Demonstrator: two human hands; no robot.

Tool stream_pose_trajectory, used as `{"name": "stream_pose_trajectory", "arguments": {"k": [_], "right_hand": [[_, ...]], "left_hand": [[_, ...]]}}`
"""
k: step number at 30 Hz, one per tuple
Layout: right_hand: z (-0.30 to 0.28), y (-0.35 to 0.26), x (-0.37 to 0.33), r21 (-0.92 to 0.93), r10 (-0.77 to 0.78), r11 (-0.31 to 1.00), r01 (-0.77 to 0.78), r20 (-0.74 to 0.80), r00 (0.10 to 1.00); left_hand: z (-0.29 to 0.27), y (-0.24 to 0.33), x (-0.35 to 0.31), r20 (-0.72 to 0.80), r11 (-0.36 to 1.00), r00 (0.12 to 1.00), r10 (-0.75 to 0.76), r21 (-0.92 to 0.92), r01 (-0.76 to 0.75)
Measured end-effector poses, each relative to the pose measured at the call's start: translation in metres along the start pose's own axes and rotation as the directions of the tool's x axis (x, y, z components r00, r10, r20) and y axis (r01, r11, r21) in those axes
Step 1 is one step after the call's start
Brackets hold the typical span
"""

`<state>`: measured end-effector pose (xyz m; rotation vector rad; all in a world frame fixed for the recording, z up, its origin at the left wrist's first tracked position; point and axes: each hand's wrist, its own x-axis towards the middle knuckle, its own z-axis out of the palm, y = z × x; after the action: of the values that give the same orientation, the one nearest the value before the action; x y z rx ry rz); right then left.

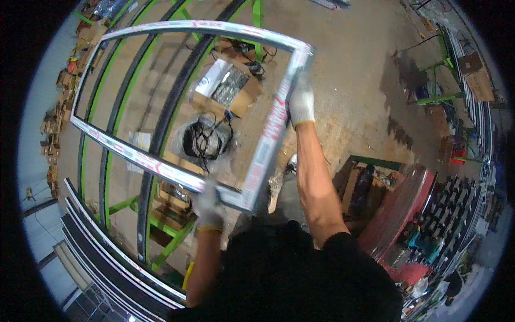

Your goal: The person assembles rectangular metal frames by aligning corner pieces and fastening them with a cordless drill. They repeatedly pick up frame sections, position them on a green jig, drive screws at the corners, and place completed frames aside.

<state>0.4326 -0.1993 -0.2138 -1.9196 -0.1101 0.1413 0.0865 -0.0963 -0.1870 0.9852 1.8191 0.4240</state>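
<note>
A large rectangular window frame (pixel 266 133), wrapped in white protective film with reddish print, is held up in front of me and has no glass visible in it. My right hand (pixel 303 104), in a white work glove, is closed around the outer side of its right bar. Near the right end of the closest bar, my left hand (pixel 210 208), gloved too and a little blurred, grips the frame from below. The fingers of both hands are partly hidden by the frame. Beyond it, the far left part lies over a rack of green bars with black padding (pixel 170 114).
Through the frame a cardboard box (pixel 228 88) and a coil of black cable (pixel 206 140) show. Long white and dark profiles (pixel 115 244) lie at the lower left. A reddish panel (pixel 399 212) and a rack of small dark parts (pixel 448 214) stand to my right.
</note>
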Motion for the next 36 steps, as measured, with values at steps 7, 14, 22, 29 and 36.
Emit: {"name": "stream_pose_trajectory", "arguments": {"k": [7, 14, 22, 29, 36], "right_hand": [[0.023, -0.02, -0.013, 0.031, 0.135, 0.989, -0.142, 0.156, 0.978], [-0.007, 0.02, -0.014, 0.343, 0.189, 0.921, -0.186, 0.025, 0.982], [-0.005, 0.022, -0.107, 0.71, 0.308, 0.635, -0.304, 0.128, 0.943], [0.012, 0.014, -0.15, 0.12, 0.007, 0.992, -0.033, 0.212, 0.977], [-0.121, 0.026, -0.177, 0.022, 0.079, 0.996, -0.082, 0.112, 0.991]], "left_hand": [[-0.009, 0.022, -0.014, 0.311, 0.909, 0.944, 0.11, -0.416, 0.031], [-0.006, 0.004, 0.001, 0.365, 0.907, 0.907, 0.21, -0.42, -0.041], [-0.023, 0.007, -0.026, 0.444, 0.983, 0.892, 0.08, -0.185, 0.003], [-0.03, 0.002, -0.02, 0.505, 0.986, 0.852, 0.135, 0.015, -0.165], [-0.072, -0.052, 0.002, 0.804, 0.906, 0.524, 0.282, -0.045, -0.42]]}}
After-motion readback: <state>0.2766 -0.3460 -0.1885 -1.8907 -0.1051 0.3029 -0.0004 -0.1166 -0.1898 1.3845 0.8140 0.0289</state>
